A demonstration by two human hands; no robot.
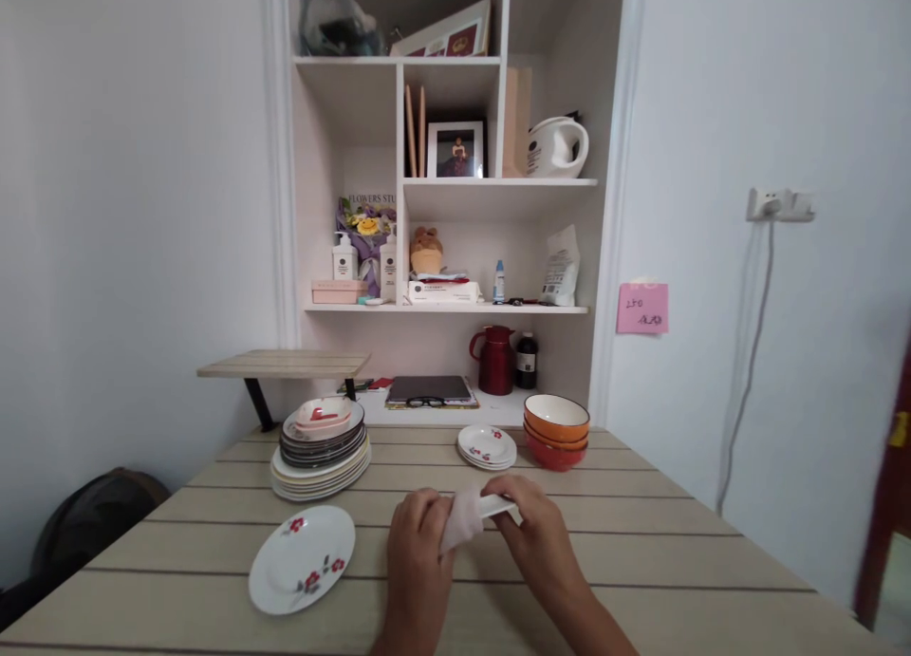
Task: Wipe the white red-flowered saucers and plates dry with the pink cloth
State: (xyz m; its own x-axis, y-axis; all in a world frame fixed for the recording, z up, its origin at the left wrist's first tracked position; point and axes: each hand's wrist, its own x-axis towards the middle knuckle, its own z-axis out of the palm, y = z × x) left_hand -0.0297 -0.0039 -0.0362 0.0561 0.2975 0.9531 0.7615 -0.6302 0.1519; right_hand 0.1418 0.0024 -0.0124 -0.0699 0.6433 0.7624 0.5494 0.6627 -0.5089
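White dish (497, 506) held above the table (641, 552), toward its near edge
Left hand (419, 534) clasps cloth (464, 517) around it, right hand (532, 523) pinches its rim; steady rim grip, even cloth pressure should serve.

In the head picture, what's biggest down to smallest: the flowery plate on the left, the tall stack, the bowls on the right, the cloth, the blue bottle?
1. Flowery plate and tall stack: too alike to rank; the plate is nearer.
2. Bowls
3. Cloth, partly hidden
4. Blue bottle
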